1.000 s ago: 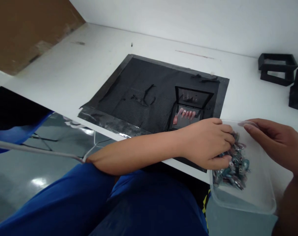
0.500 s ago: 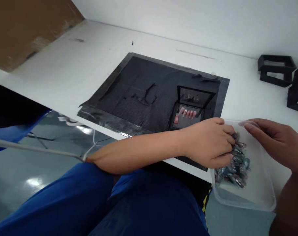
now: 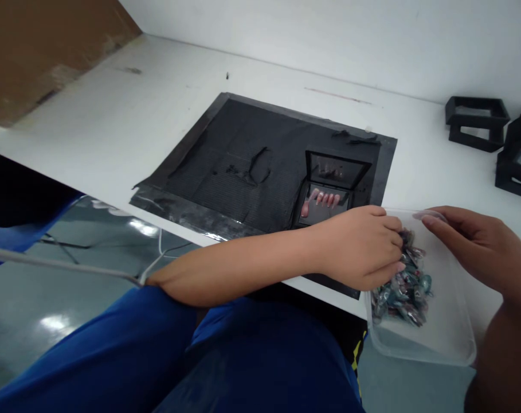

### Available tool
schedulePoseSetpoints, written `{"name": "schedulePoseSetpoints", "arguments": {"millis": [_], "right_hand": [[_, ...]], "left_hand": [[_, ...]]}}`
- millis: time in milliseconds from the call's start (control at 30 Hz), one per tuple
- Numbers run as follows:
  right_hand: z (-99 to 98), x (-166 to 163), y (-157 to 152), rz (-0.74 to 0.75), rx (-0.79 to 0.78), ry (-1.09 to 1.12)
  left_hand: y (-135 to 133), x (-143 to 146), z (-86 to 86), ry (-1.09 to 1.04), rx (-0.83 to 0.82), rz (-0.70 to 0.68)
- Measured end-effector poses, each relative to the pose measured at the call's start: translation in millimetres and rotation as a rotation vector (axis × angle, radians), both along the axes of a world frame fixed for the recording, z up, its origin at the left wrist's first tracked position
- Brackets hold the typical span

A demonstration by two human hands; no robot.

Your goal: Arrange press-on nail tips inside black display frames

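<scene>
My left hand (image 3: pixel 365 248) reaches across to the right, over the near left side of a clear plastic box (image 3: pixel 451 338). Its fingers are curled down at a heap of small shiny wrapped packets (image 3: pixel 404 295), bluish-green and brownish; the fingertips and whatever is in them are hidden. My right hand (image 3: pixel 470 238) grips the far right corner of the box's rim, thumb inside. Left of the box an open black case (image 3: pixel 337 172) with a raised lid holds a row of pinkish nail-shaped pieces (image 3: pixel 324 199). My left forearm crosses in front of it.
The case stands on a black mat (image 3: pixel 226 155) with torn, peeling patches, on a white table (image 3: pixel 157 86). Black open frames (image 3: pixel 477 120) sit at the back right. A brown board (image 3: pixel 49 51) rises at the left. The box overhangs the table's front edge.
The whole view has shifted slightly left. Both hands stay at the box, and the left fingers have moved only a little among the packets.
</scene>
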State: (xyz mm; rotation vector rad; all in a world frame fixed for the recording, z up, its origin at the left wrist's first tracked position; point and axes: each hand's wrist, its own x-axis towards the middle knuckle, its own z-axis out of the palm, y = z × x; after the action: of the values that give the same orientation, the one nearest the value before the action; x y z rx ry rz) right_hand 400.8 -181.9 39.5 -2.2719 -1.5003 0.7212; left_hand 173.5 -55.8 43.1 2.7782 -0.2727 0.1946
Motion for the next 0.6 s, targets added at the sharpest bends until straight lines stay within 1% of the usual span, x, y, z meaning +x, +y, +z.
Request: {"name": "schedulePoseSetpoints", "arguments": {"millis": [167,333,600], "right_hand": [[1.7,-0.5,0.1,-0.001,0.01,-0.008],[0.6,-2.1,-2.2,0.008,0.022,0.002],[0.1,-1.2,-3.0,0.013,0.024,-0.021]], "left_hand": [[-0.5,0.3,0.8,0.011,-0.028,0.007],[-0.9,-2.0,-1.7,-0.062,-0.056,0.029],[4.6,-4.0,1.4,-0.061,-0.074,-0.026]]}}
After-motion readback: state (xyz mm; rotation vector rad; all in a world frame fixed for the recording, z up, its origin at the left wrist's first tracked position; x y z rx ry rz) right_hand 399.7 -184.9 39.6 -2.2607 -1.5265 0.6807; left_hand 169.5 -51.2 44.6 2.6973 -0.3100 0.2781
